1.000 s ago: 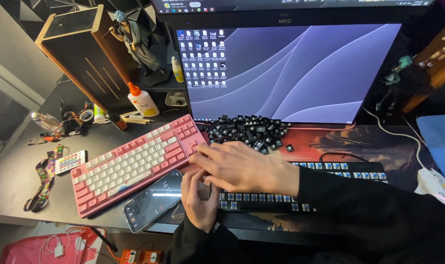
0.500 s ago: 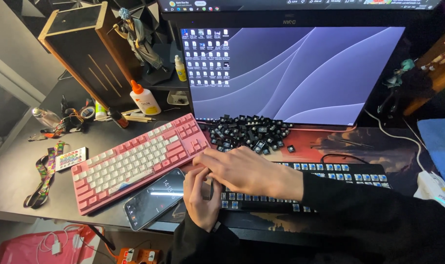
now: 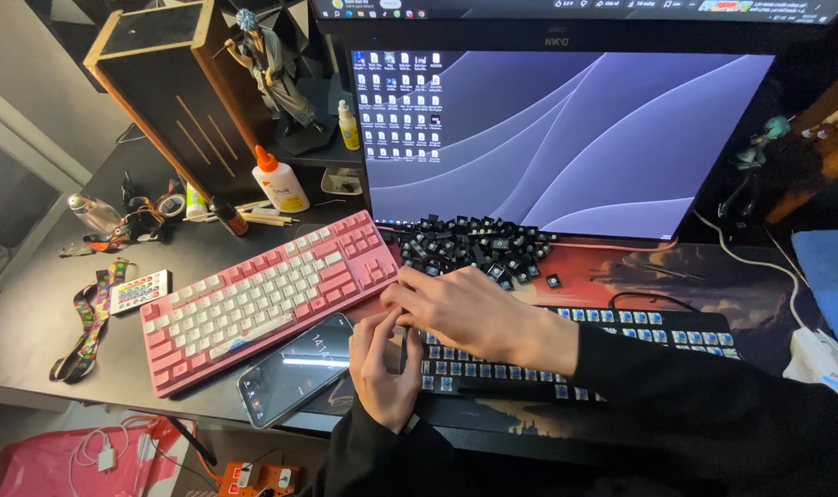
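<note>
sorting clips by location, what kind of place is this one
Most likely a home computer desk used for keyboard tinkering. A large monitor stands at the back, a pink keyboard lies beside a black keyboard stripped of its caps, and a heap of loose black keycaps sits between them.

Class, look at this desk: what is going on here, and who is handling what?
A person's left hand and right hand work together at the left end of a black keyboard whose keycaps are off, its switches bare. A heap of black keycaps lies by the monitor. A pink keyboard and a phone lie alongside.
</note>
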